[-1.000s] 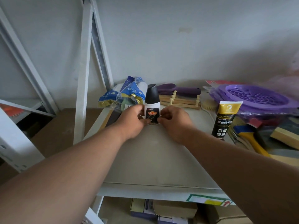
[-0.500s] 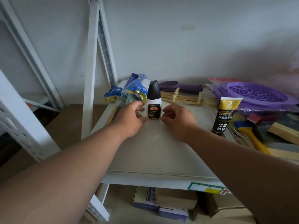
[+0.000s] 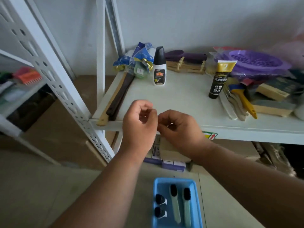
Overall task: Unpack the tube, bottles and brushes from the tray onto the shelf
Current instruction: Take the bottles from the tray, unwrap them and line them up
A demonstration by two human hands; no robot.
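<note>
Both hands (image 3: pixel 162 124) half-curled, each grip empty, fingertips nearly meeting.

Your blue tray (image 3: pixel 196 191) runs off the bottom edge, cutting the two brushes' (image 3: pixel 175 204) handles, and the two bottles (image 3: pixel 160 205) in it show only dark caps. The shelf (image 3: pixel 181 99) clutter at the right edge is blurred, and your forearms hide part of the boxes (image 3: pixel 171 163) below.
</note>
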